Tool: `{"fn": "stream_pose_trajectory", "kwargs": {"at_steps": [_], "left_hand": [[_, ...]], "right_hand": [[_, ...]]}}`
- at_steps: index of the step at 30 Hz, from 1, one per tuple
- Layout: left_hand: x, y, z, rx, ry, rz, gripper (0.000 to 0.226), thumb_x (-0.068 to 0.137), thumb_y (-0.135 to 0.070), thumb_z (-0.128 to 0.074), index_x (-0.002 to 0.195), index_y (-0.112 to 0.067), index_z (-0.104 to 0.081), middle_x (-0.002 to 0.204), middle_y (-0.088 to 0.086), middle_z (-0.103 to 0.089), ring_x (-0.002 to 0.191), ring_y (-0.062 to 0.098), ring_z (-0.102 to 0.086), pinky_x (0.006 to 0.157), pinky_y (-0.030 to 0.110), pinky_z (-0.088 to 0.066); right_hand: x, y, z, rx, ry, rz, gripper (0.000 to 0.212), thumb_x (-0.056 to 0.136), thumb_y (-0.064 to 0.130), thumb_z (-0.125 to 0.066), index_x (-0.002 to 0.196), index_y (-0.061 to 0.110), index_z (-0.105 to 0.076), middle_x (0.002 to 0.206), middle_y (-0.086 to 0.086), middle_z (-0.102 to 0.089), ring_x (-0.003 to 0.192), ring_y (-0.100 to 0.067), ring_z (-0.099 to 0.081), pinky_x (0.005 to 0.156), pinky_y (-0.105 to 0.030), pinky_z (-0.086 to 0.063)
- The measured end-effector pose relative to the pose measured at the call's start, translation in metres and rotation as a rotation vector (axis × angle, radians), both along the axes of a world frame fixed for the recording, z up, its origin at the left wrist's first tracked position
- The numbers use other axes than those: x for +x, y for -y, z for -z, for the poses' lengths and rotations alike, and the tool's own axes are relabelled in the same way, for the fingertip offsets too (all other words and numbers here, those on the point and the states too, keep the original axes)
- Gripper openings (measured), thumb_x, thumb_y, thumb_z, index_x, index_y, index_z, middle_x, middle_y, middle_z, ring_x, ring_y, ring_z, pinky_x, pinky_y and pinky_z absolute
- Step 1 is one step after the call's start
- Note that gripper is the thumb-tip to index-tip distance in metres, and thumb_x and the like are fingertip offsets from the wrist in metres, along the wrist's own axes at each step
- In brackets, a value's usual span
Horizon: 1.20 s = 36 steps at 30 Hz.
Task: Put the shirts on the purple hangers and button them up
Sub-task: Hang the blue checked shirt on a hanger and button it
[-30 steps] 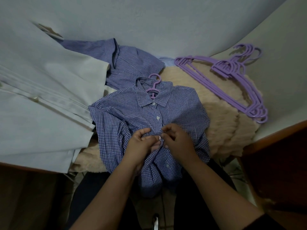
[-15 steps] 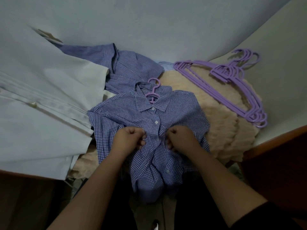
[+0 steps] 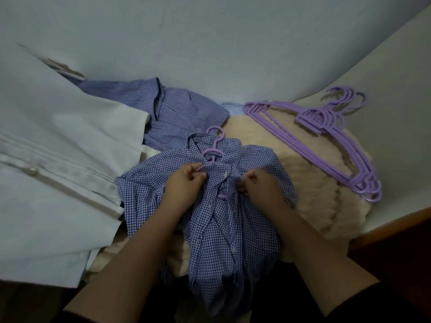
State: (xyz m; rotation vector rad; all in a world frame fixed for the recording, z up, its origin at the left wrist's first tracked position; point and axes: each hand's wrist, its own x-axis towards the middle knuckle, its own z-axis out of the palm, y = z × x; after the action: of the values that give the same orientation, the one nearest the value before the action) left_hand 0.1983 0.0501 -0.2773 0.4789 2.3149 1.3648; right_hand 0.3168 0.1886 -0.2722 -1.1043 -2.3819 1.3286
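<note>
Hands both curled into the front of the checked shirt (image 3: 233, 224) — left hand (image 3: 186, 185) pinches fabric just below the left collar point, right hand (image 3: 257, 186) grips the opposite front edge. The two hands sit apart, placket with a white button (image 3: 225, 175) between them. Front gapes slightly below that button; a bit of purple plastic shows in the gap.

Checked shirt lies face up on a purple hanger (image 3: 215, 145), hook poking out past the collar, pointing away from the person. Shirt tail drops off the near edge toward the person's lap.

Under it — a cream fleece blanket (image 3: 314, 190), bunched, on the pale surface (image 3: 384, 127). Stack of spare purple hangers (image 3: 326, 145) rests on the blanket's right side, hooks up toward the far right, well apart from the hands.

Striped blue shirt (image 3: 177, 113) lies crumpled behind the checked one, touching its collar area. White garment (image 3: 58, 171) with a pearl-like button (image 3: 33, 171) spreads across the left, its edge overlapping the striped shirt and meeting the checked shirt's left sleeve.
</note>
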Motion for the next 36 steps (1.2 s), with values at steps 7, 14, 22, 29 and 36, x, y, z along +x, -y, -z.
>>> {"fn": "stream_pose_trajectory", "kwargs": {"at_steps": [7, 14, 22, 29, 36], "left_hand": [[0.048, 0.031, -0.009, 0.085, -0.138, -0.047, 0.058, 0.092, -0.013, -0.061, 0.145, -0.021, -0.038, 0.093, -0.023, -0.064, 0.085, -0.015, -0.058, 0.073, -0.003, -0.040], [0.097, 0.051, -0.004, 0.053, -0.071, -0.001, 0.057, 0.091, -0.015, -0.062, 0.143, -0.024, -0.040, 0.087, -0.013, -0.065, 0.075, -0.013, -0.057, 0.062, 0.000, -0.040], [0.104, 0.047, -0.009, 0.127, 0.090, -0.121, 0.061, 0.085, -0.018, -0.071, 0.138, -0.027, -0.045, 0.079, -0.010, -0.072, 0.073, -0.006, -0.064, 0.074, 0.013, -0.049], [0.116, 0.047, -0.005, 0.245, 0.296, -0.209, 0.062, 0.085, -0.017, -0.071, 0.140, -0.023, -0.044, 0.080, -0.008, -0.075, 0.074, 0.016, -0.068, 0.073, 0.033, -0.054], [0.116, 0.047, -0.006, 0.329, 0.398, -0.225, 0.061, 0.084, -0.014, -0.072, 0.138, -0.021, -0.045, 0.084, -0.008, -0.075, 0.078, 0.021, -0.067, 0.075, 0.035, -0.053]], "right_hand": [[0.045, 0.043, -0.012, 0.103, -0.066, 0.008, 0.016, 0.091, 0.019, -0.060, 0.106, 0.018, -0.056, 0.088, 0.011, -0.054, 0.076, -0.001, -0.049, 0.059, -0.004, -0.034], [0.057, 0.072, -0.001, 0.088, 0.016, -0.065, 0.018, 0.088, 0.025, -0.063, 0.097, 0.023, -0.048, 0.083, 0.012, -0.050, 0.071, -0.004, -0.048, 0.056, -0.012, -0.034], [0.058, 0.076, -0.007, -0.266, -0.198, 0.123, 0.024, 0.081, 0.013, -0.072, 0.089, 0.024, -0.052, 0.087, 0.003, -0.063, 0.079, -0.010, -0.060, 0.065, -0.019, -0.046], [0.061, 0.082, -0.002, -0.449, -0.271, 0.210, 0.032, 0.075, 0.012, -0.077, 0.089, 0.027, -0.052, 0.094, -0.006, -0.065, 0.086, -0.018, -0.064, 0.075, -0.032, -0.053], [0.060, 0.081, -0.007, -0.431, -0.286, 0.180, 0.031, 0.077, 0.014, -0.076, 0.095, 0.022, -0.051, 0.089, -0.002, -0.064, 0.081, -0.015, -0.062, 0.064, -0.020, -0.047]]}}
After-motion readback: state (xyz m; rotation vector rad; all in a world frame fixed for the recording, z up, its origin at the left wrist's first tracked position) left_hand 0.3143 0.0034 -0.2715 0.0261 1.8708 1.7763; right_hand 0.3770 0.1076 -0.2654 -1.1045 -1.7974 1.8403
